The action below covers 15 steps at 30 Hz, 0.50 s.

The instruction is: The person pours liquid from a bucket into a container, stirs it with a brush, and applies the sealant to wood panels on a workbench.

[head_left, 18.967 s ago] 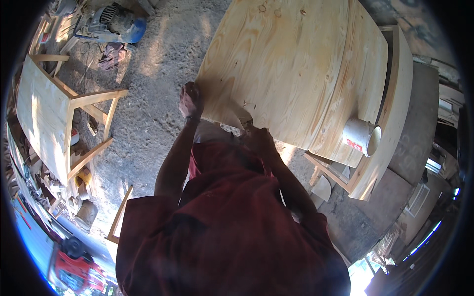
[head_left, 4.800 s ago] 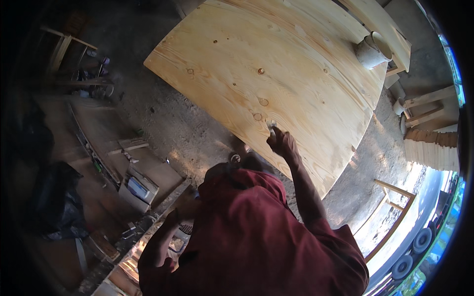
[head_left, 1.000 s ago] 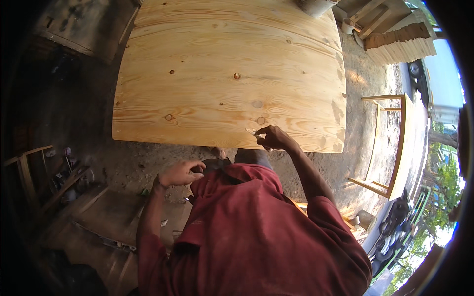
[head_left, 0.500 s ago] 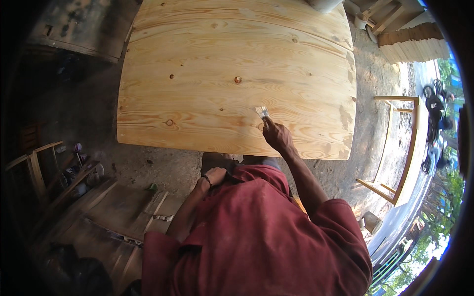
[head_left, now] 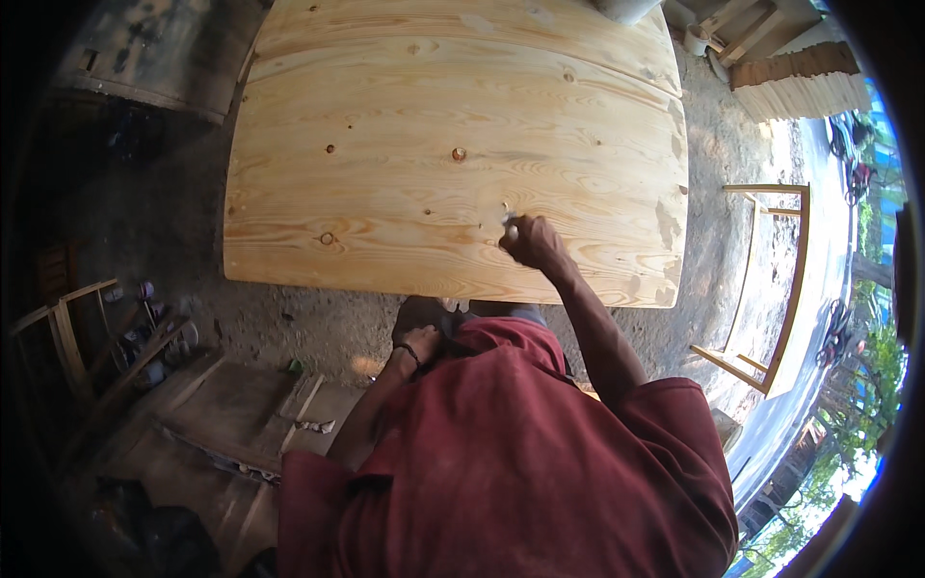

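In my right hand (head_left: 532,242), closed and held low over the wood, is a putty knife (head_left: 509,221); its blade shows only in part past my fingers. Beneath it spreads a large pale pine panel (head_left: 385,193) with dark knots. Smeared patches of filler (head_left: 667,223) mark the panel's right edge. My left hand (head_left: 420,341), with a dark bracelet at the wrist, lies on my thigh below the panel's near edge and holds nothing that I can see.
A whitish container (head_left: 628,8) stands at the panel's far right. To the right lies a wooden frame (head_left: 796,279), with stacked boards (head_left: 800,82) farther back. Boards (head_left: 226,405) and clutter lie at the lower left. Motorbikes stand by the road.
My right hand has turned at the wrist and shifted slightly left, so the knife's blade shows less. My left hand stays on my thigh.
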### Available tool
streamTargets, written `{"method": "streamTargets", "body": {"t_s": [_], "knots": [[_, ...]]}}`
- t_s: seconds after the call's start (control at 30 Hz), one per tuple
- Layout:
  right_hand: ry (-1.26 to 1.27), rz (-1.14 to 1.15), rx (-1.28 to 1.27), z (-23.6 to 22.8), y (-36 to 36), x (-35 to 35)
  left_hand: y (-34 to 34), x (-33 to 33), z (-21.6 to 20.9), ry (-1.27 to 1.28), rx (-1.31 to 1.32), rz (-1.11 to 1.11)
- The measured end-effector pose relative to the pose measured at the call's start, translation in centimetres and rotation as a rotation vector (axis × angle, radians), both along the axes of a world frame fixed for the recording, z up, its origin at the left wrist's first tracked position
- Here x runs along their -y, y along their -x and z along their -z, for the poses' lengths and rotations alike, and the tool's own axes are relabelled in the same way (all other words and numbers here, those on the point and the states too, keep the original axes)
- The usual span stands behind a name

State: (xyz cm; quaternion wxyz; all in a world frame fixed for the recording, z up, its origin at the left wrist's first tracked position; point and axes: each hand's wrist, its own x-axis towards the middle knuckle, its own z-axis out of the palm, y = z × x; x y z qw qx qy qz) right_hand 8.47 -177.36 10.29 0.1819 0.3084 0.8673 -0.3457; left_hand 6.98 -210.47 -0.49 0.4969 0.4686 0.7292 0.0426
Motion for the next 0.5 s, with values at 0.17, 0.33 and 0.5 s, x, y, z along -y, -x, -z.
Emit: {"method": "streamTargets", "body": {"t_s": [0.17, 0.33, 0.5], "knots": [[-0.426, 0.001, -0.352, 8.2, -3.4, 4.3, 1.2, 0.4, -2.8, 0.088, 0.185, -0.039], [0.241, 0.046, 0.185, -1.2, -0.5, 3.5, 4.3, 2.3, -7.5, 0.184, 0.441, -0.153], [0.124, 0.213, -0.001, 1.6, 0.8, 1.6, 3.3, 4.8, -3.7, -0.074, 0.406, -0.002]]}}
